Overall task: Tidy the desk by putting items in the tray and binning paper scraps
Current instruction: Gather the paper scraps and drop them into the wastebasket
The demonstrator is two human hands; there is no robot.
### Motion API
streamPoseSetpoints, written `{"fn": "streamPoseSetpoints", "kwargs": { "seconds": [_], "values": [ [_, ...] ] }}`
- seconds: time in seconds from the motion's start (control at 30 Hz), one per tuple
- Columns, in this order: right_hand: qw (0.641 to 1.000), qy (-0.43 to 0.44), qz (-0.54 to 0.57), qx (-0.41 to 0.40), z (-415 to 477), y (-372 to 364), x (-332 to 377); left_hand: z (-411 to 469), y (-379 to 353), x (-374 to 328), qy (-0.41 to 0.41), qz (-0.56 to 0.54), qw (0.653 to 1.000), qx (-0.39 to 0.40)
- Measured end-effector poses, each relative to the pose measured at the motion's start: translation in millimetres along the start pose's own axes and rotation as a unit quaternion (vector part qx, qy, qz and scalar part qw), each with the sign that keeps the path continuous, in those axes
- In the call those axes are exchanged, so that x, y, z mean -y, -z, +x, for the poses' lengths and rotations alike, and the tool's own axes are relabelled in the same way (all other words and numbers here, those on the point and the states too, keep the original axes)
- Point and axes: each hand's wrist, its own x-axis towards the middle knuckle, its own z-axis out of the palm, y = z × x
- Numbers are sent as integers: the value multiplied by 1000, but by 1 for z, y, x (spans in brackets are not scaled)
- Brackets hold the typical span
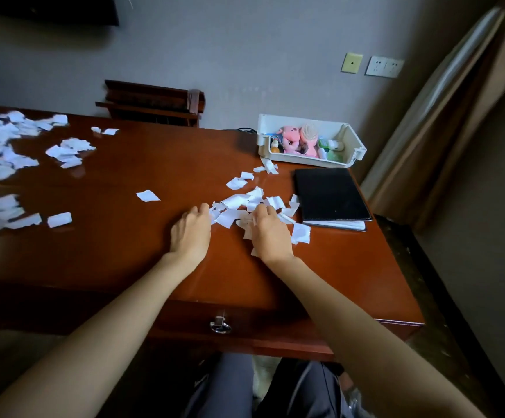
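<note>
Scraps (239, 203): piled near bench (124, 251) right edge
Left hand (191, 230): relaxed, touching pile
Right hand (271, 233): curled round scraps

No legible text, labels or numbers anywhere; torn white paper scraps (239, 206) appear blank, black notebook cover (331, 193) unmarked.

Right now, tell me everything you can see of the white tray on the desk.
The white tray looks like plastic: an open bin with a low front wall, taller sides and notched corners. It stands upright at the far right of the desk, near the wall, behind the black notebook. Inside are pink toys and small green and white items, hard to identify. Paper scraps lie at its front left corner. The left hand and right hand are clear of it.
</note>
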Motion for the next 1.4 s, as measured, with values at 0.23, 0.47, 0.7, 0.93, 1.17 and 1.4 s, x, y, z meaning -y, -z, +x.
{"fn": "streamPoseSetpoints", "kwargs": {
  "seconds": [0.23,0.47,0.7,0.93,1.17,1.4],
  "values": [
    [988,-81,129,-17,15,20,-9,8,15,-5,21,-113,992,-53],
    [929,-138,335,-82,29,35,-13,15,40,-27,56,-311,945,-79],
    [889,-154,412,-128,18,63,-25,11,49,-60,45,-389,917,-79],
    [841,-167,477,-193,-20,106,-61,-22,68,-123,10,-466,884,-47],
    [800,-213,484,-286,-103,135,-142,-77,47,-219,-49,-504,861,33],
    [786,-335,403,-329,-202,130,-245,-158,-10,-323,-118,-494,841,189]
  ]
}}
